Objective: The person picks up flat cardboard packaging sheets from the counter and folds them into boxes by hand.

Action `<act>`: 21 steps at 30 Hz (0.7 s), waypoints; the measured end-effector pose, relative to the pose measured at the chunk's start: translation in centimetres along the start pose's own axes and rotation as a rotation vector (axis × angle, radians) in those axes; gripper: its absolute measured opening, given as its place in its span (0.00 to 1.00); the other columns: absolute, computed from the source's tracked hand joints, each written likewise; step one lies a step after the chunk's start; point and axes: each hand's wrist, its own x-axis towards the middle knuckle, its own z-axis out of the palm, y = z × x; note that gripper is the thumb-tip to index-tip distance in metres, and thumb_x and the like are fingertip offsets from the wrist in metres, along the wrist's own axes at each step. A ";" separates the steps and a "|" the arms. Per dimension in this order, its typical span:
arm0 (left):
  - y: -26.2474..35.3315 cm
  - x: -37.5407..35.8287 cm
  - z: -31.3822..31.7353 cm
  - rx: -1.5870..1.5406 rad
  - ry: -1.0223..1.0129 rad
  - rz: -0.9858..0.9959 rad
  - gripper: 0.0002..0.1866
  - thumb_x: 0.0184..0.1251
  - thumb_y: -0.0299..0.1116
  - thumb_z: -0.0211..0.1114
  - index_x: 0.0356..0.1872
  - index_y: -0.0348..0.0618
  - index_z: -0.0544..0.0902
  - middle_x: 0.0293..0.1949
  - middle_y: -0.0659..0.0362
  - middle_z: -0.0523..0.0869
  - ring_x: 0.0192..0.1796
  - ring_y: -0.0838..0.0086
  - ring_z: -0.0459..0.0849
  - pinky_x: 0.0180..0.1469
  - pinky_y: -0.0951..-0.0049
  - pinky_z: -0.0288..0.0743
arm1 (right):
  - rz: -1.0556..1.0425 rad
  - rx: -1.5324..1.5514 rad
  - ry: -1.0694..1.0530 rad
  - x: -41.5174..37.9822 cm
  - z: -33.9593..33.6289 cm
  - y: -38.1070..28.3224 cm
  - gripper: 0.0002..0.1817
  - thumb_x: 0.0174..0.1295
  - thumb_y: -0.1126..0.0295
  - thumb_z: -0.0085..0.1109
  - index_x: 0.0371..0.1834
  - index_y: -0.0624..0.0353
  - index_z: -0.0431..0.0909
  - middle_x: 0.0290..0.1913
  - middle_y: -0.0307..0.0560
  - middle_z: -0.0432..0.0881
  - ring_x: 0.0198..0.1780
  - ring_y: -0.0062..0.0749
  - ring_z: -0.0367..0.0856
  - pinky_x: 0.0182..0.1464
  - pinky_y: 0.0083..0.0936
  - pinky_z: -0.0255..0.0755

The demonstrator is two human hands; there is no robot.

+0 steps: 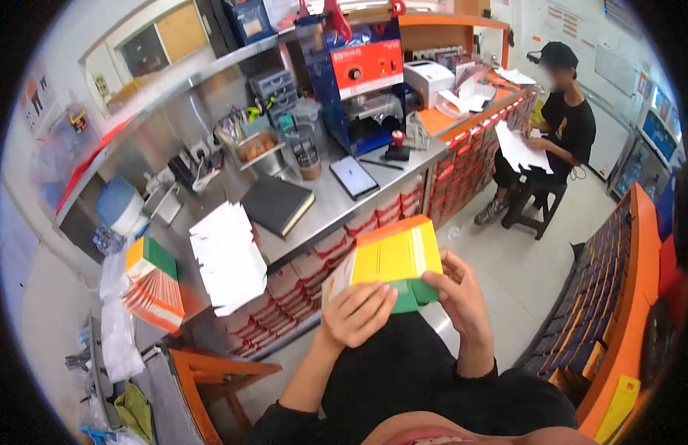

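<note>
While the flat carton (392, 259) is held at the frame's centre, above the lap, both the left hand (356, 315) and right hand (457, 297) are closed on its lower edge; creases are probably best pressed squarely, with the panels kept aligned.

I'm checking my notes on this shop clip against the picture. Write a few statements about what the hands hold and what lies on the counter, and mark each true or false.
1. Both hands hold the yellow, orange and green flat carton. True: the left hand and the right hand grip its lower edge.
2. The black notebook stands upright on the counter. False: it lies flat.
3. A stack of white sheets lies left of the notebook. True.
4. The tablet sits on the floor. False: it lies on the counter.
5. The seated person holds a cup. False: they hold white papers.
</note>
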 end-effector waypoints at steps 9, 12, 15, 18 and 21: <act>1.0 -0.1 1.2 -0.126 -0.064 -0.558 0.19 0.40 0.19 0.68 0.39 0.42 0.88 0.35 0.57 0.85 0.41 0.61 0.85 0.42 0.64 0.80 | -0.314 -0.315 0.269 0.1 2.2 1.8 0.13 0.51 0.80 0.75 0.35 0.63 0.78 0.34 0.39 0.82 0.36 0.18 0.82 0.41 0.16 0.78; 3.1 0.6 -0.2 -0.149 -0.082 -0.892 0.13 0.49 0.15 0.70 0.38 0.35 0.87 0.34 0.54 0.86 0.36 0.61 0.85 0.41 0.66 0.79 | -0.443 -0.365 0.324 -0.3 4.6 2.7 0.11 0.52 0.88 0.70 0.33 0.66 0.77 0.35 0.43 0.81 0.40 0.25 0.82 0.45 0.23 0.79; 3.5 1.0 -1.7 -0.130 -0.041 -1.065 0.08 0.55 0.15 0.71 0.36 0.32 0.86 0.34 0.53 0.85 0.34 0.68 0.84 0.39 0.72 0.78 | -0.660 -0.448 0.187 -0.7 5.4 2.9 0.10 0.51 0.91 0.67 0.35 0.69 0.80 0.38 0.54 0.85 0.40 0.35 0.85 0.45 0.26 0.78; 2.9 0.7 -2.6 -0.443 0.185 -1.390 0.09 0.53 0.14 0.71 0.36 0.31 0.85 0.35 0.55 0.83 0.35 0.73 0.82 0.40 0.77 0.75 | -0.768 -0.459 0.123 -0.2 6.2 1.9 0.10 0.48 0.90 0.65 0.35 0.71 0.81 0.37 0.54 0.85 0.39 0.40 0.86 0.42 0.27 0.79; 1.9 0.5 -2.5 -0.610 0.291 -1.407 0.09 0.53 0.15 0.70 0.36 0.29 0.83 0.35 0.57 0.79 0.37 0.77 0.79 0.41 0.80 0.74 | -0.847 -0.429 0.071 0.7 6.6 1.9 0.10 0.49 0.90 0.65 0.34 0.72 0.79 0.37 0.55 0.85 0.38 0.41 0.85 0.41 0.27 0.79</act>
